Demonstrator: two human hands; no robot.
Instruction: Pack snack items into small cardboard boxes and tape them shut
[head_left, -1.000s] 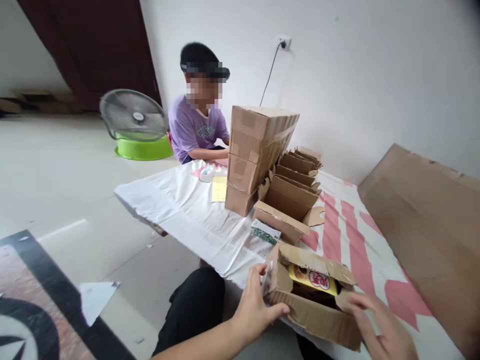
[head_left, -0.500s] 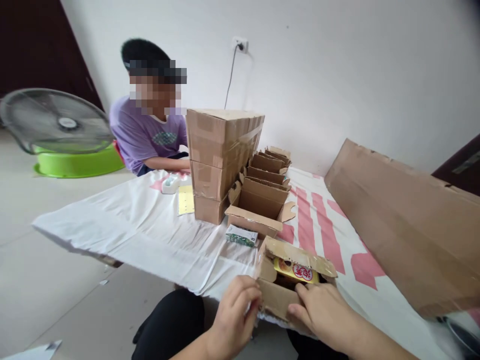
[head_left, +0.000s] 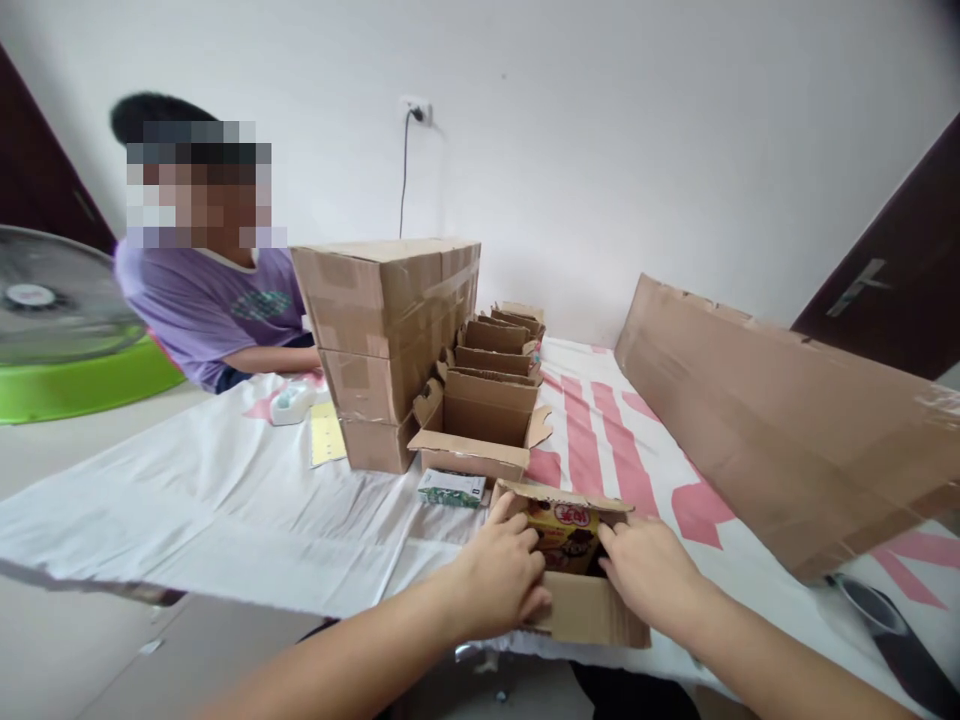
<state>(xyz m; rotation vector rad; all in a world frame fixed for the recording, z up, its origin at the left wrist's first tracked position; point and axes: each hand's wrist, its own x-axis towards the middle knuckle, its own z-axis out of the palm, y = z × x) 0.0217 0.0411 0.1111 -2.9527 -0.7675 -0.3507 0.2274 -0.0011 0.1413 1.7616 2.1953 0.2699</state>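
Note:
A small cardboard box (head_left: 592,612) stands open at the table's near edge. Inside it sits a yellow printed packet (head_left: 562,540) with red and dark markings. My left hand (head_left: 501,568) grips the box's left side, fingers curled over the rim. At the right side, my right hand (head_left: 651,568) is closed around the edge, with its fingertips inside by the packet. The box's lower corners beneath my hands are partly hidden. Just beyond the box lies a small green-and-white pack (head_left: 451,488).
Several open cardboard boxes (head_left: 480,462) run in a row away from me. Left of them rises a stack of taped cartons (head_left: 360,385). A person in a purple shirt (head_left: 217,300) sits behind it. A large cardboard piece (head_left: 765,420) and a tape dispenser (head_left: 892,640) are on the right.
My left hand has moved from the box's near left corner onto its left side. My right hand has shifted to the right side. The packet shows more fully. The view has turned right.

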